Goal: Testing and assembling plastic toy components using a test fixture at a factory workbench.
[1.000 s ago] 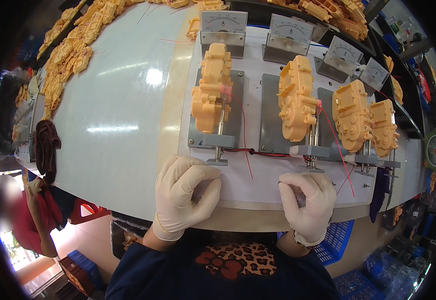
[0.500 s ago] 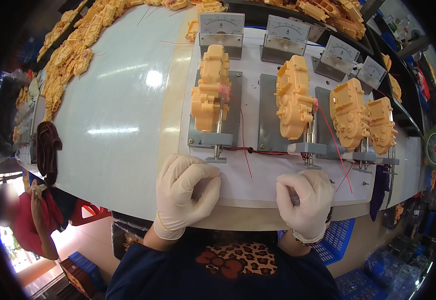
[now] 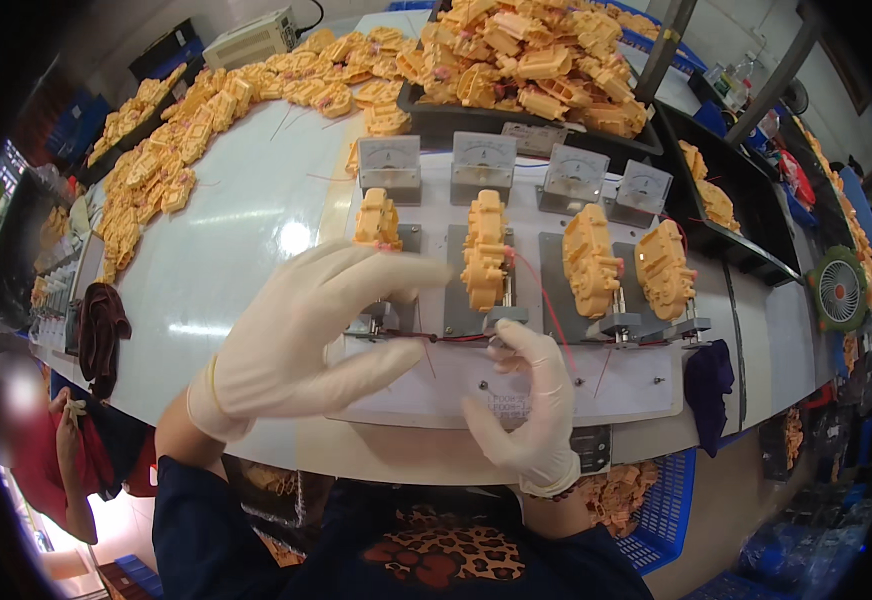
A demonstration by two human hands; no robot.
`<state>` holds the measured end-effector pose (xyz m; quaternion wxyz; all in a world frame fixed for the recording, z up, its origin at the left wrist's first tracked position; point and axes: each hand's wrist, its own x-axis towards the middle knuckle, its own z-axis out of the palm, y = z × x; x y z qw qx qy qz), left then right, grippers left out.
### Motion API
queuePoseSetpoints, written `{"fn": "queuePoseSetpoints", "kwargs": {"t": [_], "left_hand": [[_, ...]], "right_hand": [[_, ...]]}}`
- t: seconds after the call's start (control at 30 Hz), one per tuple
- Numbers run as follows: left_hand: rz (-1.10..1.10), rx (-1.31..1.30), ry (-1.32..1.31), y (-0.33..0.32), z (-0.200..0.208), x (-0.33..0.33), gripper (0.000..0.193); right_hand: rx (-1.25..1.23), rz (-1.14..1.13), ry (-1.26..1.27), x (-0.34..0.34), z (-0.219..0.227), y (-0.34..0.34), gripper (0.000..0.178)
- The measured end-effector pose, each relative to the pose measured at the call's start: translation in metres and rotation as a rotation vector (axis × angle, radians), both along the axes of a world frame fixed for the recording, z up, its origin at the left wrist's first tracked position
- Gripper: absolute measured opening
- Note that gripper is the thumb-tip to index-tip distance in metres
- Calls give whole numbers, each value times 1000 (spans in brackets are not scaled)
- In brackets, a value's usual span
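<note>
Testing step judged underway. Gloved left hand [image 3: 301,335] is raised open, empty, before the first orange gearbox [image 3: 377,218] on the test fixture [image 3: 516,390]. Right hand [image 3: 526,395], fingers loosely spread, is pressed at the second gearbox's [image 3: 484,250] clamp [image 3: 504,318]; release there seems needed.

Four housings [image 3: 484,250] stand side by side on the board [image 3: 516,390], meters [image 3: 483,157] behind.

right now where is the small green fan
In the head view the small green fan sits at the far right, beyond the white test board with its four orange plastic housings, right of the dark purple cloth.
</note>
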<state>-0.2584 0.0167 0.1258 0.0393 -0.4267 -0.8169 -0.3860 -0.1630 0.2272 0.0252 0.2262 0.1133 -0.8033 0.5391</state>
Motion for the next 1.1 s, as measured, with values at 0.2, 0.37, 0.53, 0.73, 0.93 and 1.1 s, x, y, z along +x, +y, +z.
{"fn": "queuePoseSetpoints", "kwargs": {"t": [0.2,0.37,0.53,0.73,0.93,1.1], "left_hand": [[-37,-494,-483,74,19,-37,30],[-35,-404,3,69,4,-54,29],[-124,141,-159,76,73,-90,16],[-64,87,-179,149,85,-260,36],[97,6,-265,162,46,-390,32],[462,-94,189,167,32,-396,37]], "right_hand": [[93,21,136,0,-4,9,45],[90,40,142,3,-4,10,47],[66,32,163,3,-5,11,48],[46,75,124,2,-2,14,51],[28,123,95,2,-5,16,52],[18,117,49,4,-2,19,54]]}}
